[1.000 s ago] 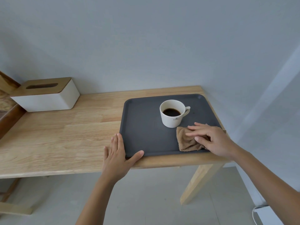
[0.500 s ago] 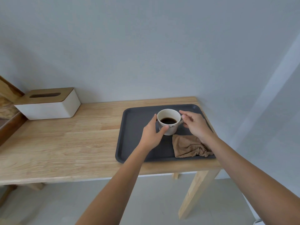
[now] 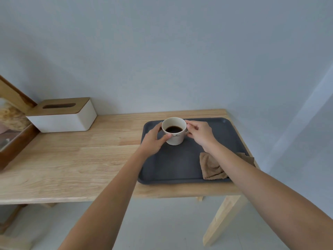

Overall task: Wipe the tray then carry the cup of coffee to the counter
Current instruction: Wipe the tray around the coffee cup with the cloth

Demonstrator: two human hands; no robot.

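A white cup of black coffee (image 3: 174, 131) is over the far part of the dark grey tray (image 3: 176, 165) on the wooden table. My left hand (image 3: 154, 139) wraps the cup's left side, thumb on its front. My right hand (image 3: 200, 133) grips the handle side on the right. Whether the cup's base touches the tray I cannot tell. A crumpled brown cloth (image 3: 212, 167) lies in the tray's near right corner, partly hidden by my right forearm.
The light wooden table (image 3: 72, 163) stands against a pale wall. A white tissue box with a wooden lid (image 3: 63, 115) sits at the back left. A wooden-framed object (image 3: 12, 127) leans at the far left edge. Grey floor lies below.
My right hand let go of the cloth and my left hand left the tray's edge. Both hands went to the cup and now grip it. The view has pulled back.
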